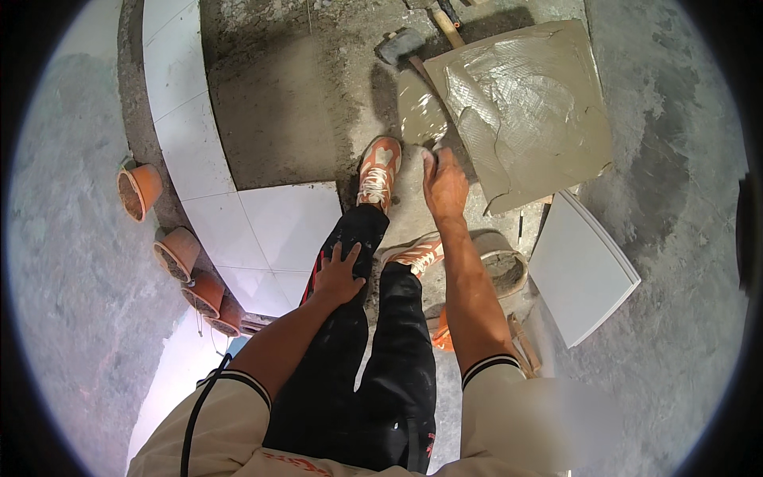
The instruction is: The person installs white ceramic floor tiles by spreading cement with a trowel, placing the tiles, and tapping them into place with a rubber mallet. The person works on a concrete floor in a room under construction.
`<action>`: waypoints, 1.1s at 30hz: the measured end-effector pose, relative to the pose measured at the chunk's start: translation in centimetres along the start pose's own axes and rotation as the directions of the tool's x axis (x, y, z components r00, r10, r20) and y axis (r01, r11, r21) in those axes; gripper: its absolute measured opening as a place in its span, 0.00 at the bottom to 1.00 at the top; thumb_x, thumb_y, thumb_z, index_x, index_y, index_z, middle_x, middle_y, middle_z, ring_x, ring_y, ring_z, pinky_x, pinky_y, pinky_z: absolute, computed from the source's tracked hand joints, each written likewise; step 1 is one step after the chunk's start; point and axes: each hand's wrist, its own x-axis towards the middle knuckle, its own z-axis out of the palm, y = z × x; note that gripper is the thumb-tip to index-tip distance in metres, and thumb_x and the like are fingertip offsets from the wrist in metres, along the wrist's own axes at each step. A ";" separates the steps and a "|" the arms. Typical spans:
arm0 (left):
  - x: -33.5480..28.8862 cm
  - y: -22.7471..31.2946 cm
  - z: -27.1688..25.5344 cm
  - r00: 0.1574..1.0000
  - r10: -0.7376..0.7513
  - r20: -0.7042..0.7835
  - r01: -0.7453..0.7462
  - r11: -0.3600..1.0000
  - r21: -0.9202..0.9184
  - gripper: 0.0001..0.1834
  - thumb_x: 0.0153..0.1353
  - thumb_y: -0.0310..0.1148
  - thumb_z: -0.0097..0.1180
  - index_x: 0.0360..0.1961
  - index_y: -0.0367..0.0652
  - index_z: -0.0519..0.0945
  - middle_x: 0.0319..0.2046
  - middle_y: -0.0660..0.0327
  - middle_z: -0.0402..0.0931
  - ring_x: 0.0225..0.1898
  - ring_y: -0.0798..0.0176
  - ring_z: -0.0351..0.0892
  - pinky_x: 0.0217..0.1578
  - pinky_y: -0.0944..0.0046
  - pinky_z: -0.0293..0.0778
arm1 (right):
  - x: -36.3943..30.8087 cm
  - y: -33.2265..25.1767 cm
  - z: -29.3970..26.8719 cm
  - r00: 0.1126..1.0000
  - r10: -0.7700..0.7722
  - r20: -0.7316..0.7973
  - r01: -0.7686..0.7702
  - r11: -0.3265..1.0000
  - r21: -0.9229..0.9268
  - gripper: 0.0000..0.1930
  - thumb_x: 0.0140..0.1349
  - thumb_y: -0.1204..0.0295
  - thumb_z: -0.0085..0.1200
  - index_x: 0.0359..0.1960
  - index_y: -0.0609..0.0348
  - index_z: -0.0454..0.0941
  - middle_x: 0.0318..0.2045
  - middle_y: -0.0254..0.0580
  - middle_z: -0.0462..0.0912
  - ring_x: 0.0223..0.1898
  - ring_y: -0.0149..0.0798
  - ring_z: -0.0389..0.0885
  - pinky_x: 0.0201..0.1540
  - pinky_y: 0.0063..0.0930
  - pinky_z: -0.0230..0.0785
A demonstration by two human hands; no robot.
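My right hand is closed round the handle end of a trowel; its blade is wet and shiny with grey mortar, and the fingers hide the grip. Just right of the blade lies a large square tile, its upper face coated in wet mortar with ridges and a fold along the left side. The blade's right edge is close to that tile; whether they touch I cannot tell. Fingers spread, my left hand rests on my left leg near the knee and holds nothing.
A mallet lies beyond the trowel. Laid white tiles border a mortar bed on the left. Orange buckets line the left side. A stack of white tiles and a mortar bucket stand at right.
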 end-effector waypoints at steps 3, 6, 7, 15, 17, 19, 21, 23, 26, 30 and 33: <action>-0.1 0.0 0.3 1.000 -0.009 -0.007 0.009 1.000 -0.011 0.53 0.61 0.49 0.69 0.83 0.70 0.51 0.80 0.46 0.49 0.69 0.26 0.67 0.60 0.36 0.80 | -2.2 0.9 1.3 0.991 -0.044 -0.123 0.060 0.990 0.129 0.17 0.77 0.56 0.53 0.50 0.58 0.77 0.44 0.62 0.85 0.43 0.69 0.85 0.45 0.60 0.76; -0.1 0.0 0.2 1.000 -0.011 -0.002 0.011 0.999 -0.044 0.53 0.62 0.49 0.69 0.83 0.70 0.51 0.81 0.46 0.48 0.70 0.26 0.66 0.61 0.36 0.79 | -2.1 2.9 2.0 0.973 0.028 -0.228 -0.003 0.994 0.109 0.15 0.77 0.58 0.54 0.48 0.59 0.76 0.43 0.62 0.85 0.42 0.69 0.84 0.44 0.58 0.76; -0.1 0.0 0.2 1.000 -0.011 0.000 0.011 0.999 -0.044 0.53 0.62 0.49 0.69 0.83 0.70 0.51 0.81 0.46 0.48 0.70 0.26 0.66 0.61 0.36 0.79 | -2.0 3.4 2.2 0.967 0.057 -0.250 -0.033 0.995 0.098 0.15 0.77 0.58 0.54 0.48 0.59 0.76 0.42 0.61 0.85 0.42 0.69 0.84 0.43 0.58 0.77; -0.1 0.1 0.5 1.000 -0.014 0.006 0.014 1.000 -0.020 0.53 0.63 0.50 0.69 0.83 0.70 0.51 0.81 0.45 0.48 0.71 0.25 0.65 0.65 0.36 0.74 | -6.0 4.8 4.9 0.951 -0.004 -0.309 0.068 0.978 0.198 0.14 0.76 0.61 0.55 0.47 0.60 0.77 0.41 0.63 0.83 0.42 0.69 0.84 0.43 0.58 0.76; -0.2 0.1 0.4 1.000 -0.009 0.005 0.009 0.999 -0.040 0.54 0.61 0.50 0.70 0.83 0.69 0.51 0.80 0.41 0.50 0.72 0.23 0.62 0.71 0.37 0.67 | -5.6 5.7 4.5 0.966 0.067 -0.250 -0.008 0.973 0.232 0.13 0.76 0.62 0.56 0.47 0.60 0.77 0.41 0.62 0.83 0.43 0.69 0.83 0.44 0.59 0.74; -0.1 0.3 0.5 1.000 0.003 -0.007 -0.004 1.000 -0.015 0.54 0.62 0.50 0.70 0.83 0.69 0.51 0.79 0.41 0.50 0.73 0.24 0.62 0.72 0.37 0.67 | -5.9 7.4 4.5 0.970 0.080 -0.231 -0.031 0.977 0.209 0.14 0.77 0.61 0.55 0.48 0.60 0.77 0.41 0.61 0.83 0.43 0.69 0.82 0.44 0.60 0.74; -0.1 0.4 0.8 1.000 0.010 -0.023 -0.009 1.000 0.023 0.53 0.62 0.50 0.70 0.83 0.69 0.51 0.80 0.42 0.50 0.73 0.25 0.63 0.70 0.37 0.69 | -7.4 8.7 4.5 0.983 0.083 -0.166 -0.058 0.987 0.148 0.15 0.78 0.58 0.53 0.47 0.59 0.78 0.41 0.60 0.83 0.43 0.69 0.82 0.44 0.60 0.74; -0.1 0.4 1.2 0.999 0.009 -0.044 -0.006 0.997 0.074 0.52 0.63 0.50 0.69 0.83 0.69 0.51 0.81 0.45 0.49 0.71 0.24 0.65 0.66 0.37 0.74 | -9.9 9.8 4.0 0.985 0.062 -0.162 -0.034 0.985 0.172 0.15 0.78 0.57 0.53 0.46 0.59 0.77 0.41 0.60 0.83 0.43 0.69 0.82 0.44 0.59 0.74; -0.4 0.4 1.2 0.998 0.025 -0.057 -0.020 0.997 0.075 0.52 0.63 0.50 0.69 0.83 0.68 0.52 0.81 0.45 0.49 0.73 0.25 0.62 0.69 0.37 0.70 | -11.9 11.8 3.3 0.961 0.174 -0.213 -0.134 0.973 0.188 0.15 0.78 0.59 0.54 0.45 0.61 0.77 0.40 0.61 0.83 0.44 0.69 0.81 0.45 0.58 0.73; -0.3 0.8 1.6 0.998 0.020 -0.060 -0.013 0.994 0.111 0.52 0.63 0.50 0.69 0.83 0.67 0.53 0.80 0.45 0.50 0.75 0.29 0.61 0.70 0.38 0.70 | -15.7 15.9 3.4 0.975 0.149 -0.163 -0.124 0.980 0.158 0.15 0.78 0.59 0.53 0.43 0.62 0.76 0.39 0.60 0.82 0.44 0.68 0.81 0.45 0.58 0.73; -0.5 1.1 2.0 0.998 -0.009 -0.056 0.018 0.988 0.156 0.52 0.63 0.50 0.69 0.83 0.69 0.52 0.80 0.45 0.50 0.75 0.31 0.62 0.69 0.38 0.70 | -18.8 17.3 4.1 0.969 0.170 -0.179 -0.132 0.970 0.206 0.16 0.78 0.59 0.53 0.41 0.62 0.76 0.40 0.60 0.81 0.45 0.68 0.80 0.45 0.58 0.71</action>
